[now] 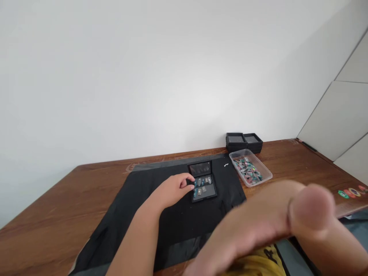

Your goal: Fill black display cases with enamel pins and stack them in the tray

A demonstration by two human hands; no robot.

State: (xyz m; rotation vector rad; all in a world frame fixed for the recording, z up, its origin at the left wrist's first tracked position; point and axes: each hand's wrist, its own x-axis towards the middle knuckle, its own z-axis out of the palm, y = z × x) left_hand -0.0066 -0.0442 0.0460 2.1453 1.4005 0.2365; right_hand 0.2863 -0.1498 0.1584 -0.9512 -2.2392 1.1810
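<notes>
My left hand (172,188) rests on the black cloth (149,214), fingers curled against the left edge of a small open black case (203,183) and gripping its side. Its tray holds several small blue and silver pieces; the lid stands open behind. My right hand (276,222) is raised close to the camera, blurred and large, at the lower right; its fingers cannot be made out and nothing shows in it.
A clear plastic tray (250,168) of several small coloured pieces sits right of the cloth. Two stacks of black cases (243,142) stand by the wall behind it. Round coloured stickers (351,191) lie at the table's right edge. A tiny white piece (226,165) lies on the cloth.
</notes>
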